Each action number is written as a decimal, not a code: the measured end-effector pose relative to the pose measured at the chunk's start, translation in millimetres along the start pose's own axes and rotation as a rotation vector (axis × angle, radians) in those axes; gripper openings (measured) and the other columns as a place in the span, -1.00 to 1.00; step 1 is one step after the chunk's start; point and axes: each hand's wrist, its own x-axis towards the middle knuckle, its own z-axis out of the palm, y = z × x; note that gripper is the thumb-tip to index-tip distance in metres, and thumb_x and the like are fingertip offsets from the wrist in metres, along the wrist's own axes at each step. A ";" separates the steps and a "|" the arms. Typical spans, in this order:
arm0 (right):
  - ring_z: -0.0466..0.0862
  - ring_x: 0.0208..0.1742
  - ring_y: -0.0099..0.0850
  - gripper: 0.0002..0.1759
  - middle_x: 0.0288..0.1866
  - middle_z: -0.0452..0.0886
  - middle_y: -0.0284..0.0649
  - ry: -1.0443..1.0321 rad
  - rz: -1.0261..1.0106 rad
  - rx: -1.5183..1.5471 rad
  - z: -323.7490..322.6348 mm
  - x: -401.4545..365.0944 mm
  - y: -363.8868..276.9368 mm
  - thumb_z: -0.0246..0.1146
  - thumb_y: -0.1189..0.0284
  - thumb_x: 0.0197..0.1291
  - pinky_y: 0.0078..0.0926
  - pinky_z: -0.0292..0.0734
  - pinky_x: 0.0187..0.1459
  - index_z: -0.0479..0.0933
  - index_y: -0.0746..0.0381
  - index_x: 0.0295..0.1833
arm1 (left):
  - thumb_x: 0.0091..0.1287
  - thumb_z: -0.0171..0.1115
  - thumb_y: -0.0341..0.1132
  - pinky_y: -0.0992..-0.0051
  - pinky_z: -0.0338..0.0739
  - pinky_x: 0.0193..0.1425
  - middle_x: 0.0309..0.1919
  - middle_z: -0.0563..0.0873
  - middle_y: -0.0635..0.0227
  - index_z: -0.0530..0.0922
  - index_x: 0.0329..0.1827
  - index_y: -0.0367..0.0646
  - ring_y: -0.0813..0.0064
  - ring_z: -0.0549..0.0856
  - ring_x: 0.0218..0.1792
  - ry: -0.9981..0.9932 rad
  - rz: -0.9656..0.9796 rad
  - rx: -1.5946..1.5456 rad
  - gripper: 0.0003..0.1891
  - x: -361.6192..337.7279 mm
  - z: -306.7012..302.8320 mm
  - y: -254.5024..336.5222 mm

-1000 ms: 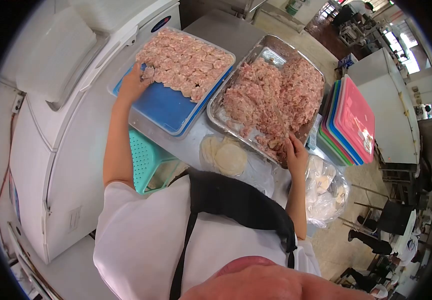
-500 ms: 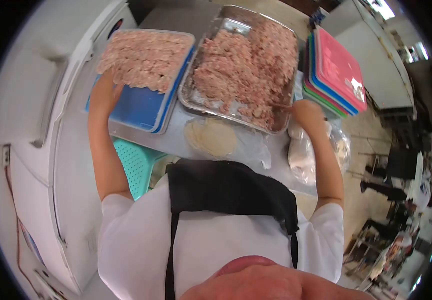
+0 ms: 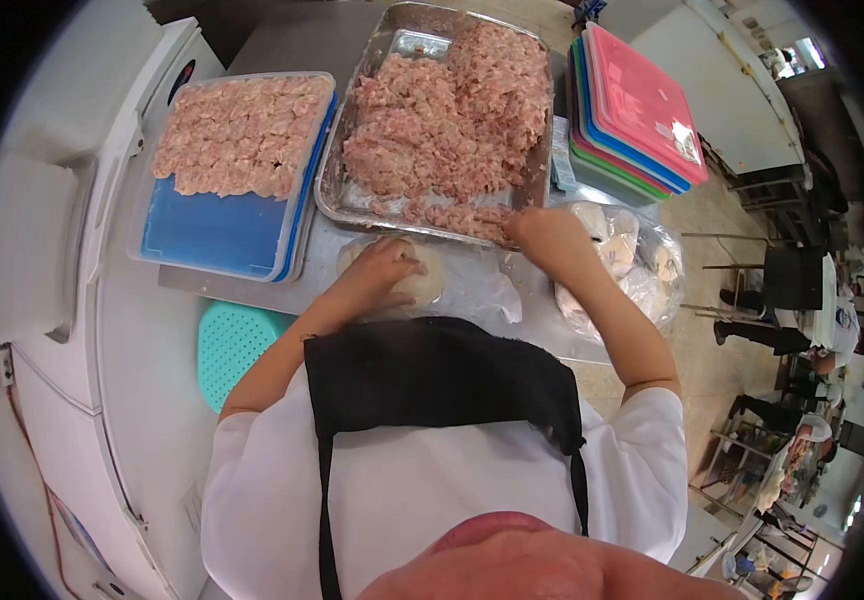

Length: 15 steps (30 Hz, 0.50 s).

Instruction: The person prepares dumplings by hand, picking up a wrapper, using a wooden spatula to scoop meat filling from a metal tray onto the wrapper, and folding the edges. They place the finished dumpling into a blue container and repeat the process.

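My left hand point(image 3: 384, 272) is at the stack of round, pale dough wrappers point(image 3: 424, 282), its fingers curled against the top wrapper. How many layers the fingers grip is hidden. My right hand point(image 3: 549, 238) is closed at the near right corner of the metal tray point(image 3: 352, 207), around a thin stick-like tool that is mostly covered by the hand. Pink minced meat point(image 3: 452, 125) fills most of that tray. To the left, rows of filled dumplings point(image 3: 237, 135) lie close together on the far part of a blue-lidded container point(image 3: 217, 228).
Plastic bags with pale wrapper stacks point(image 3: 622, 260) lie beside my right forearm. Coloured lids point(image 3: 642, 100) are piled right of the tray. A turquoise perforated stool point(image 3: 237, 350) stands below the table edge. A white freezer point(image 3: 62, 420) is at the left; people are far right.
My left hand has moved from the dumplings down and right to the wrapper stack. My right hand has shifted left along the tray's near edge. The view has shifted slightly.
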 end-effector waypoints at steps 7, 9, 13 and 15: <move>0.72 -0.43 -0.20 -0.82 -0.50 0.65 -0.08 0.042 0.016 0.044 16.1 10.1 -19.0 0.14 0.44 0.08 -0.26 0.61 -0.44 0.63 0.24 -0.45 | 0.30 0.24 -0.27 0.29 0.48 0.10 -0.12 0.65 0.15 0.67 -0.09 -0.14 0.12 0.59 -0.02 0.071 -0.104 -0.200 -0.80 -4.7 -1.0 -11.0; 0.71 -0.44 -0.19 -0.83 -0.51 0.64 -0.07 0.125 0.026 0.103 18.8 22.9 -42.3 0.15 0.45 0.04 -0.27 0.61 -0.45 0.62 0.25 -0.47 | 0.35 0.20 -0.25 0.33 0.48 0.08 -0.12 0.66 0.18 0.67 -0.09 -0.16 0.18 0.60 -0.04 0.135 -0.179 -0.289 -0.79 -4.8 -2.0 -11.7; 0.71 -0.41 -0.16 -0.76 -0.51 0.64 -0.03 0.094 0.037 0.188 14.4 54.8 -68.3 0.14 0.40 0.15 -0.22 0.60 -0.40 0.61 0.27 -0.48 | 0.37 0.18 -0.25 0.40 0.48 0.07 -0.13 0.67 0.29 0.64 -0.02 -0.22 0.39 0.63 -0.07 0.212 -0.483 -0.744 -0.74 -12.3 1.0 -21.1; 0.69 -0.42 -0.12 -0.68 -0.50 0.63 0.00 0.133 0.028 0.413 14.6 64.5 -61.4 0.12 0.31 0.25 -0.21 0.57 -0.36 0.62 0.28 -0.45 | 0.38 0.18 -0.24 0.44 0.47 0.09 -0.11 0.67 0.30 0.59 0.07 -0.26 0.49 0.62 -0.05 0.283 -0.520 -0.857 -0.69 -11.2 -2.9 -22.7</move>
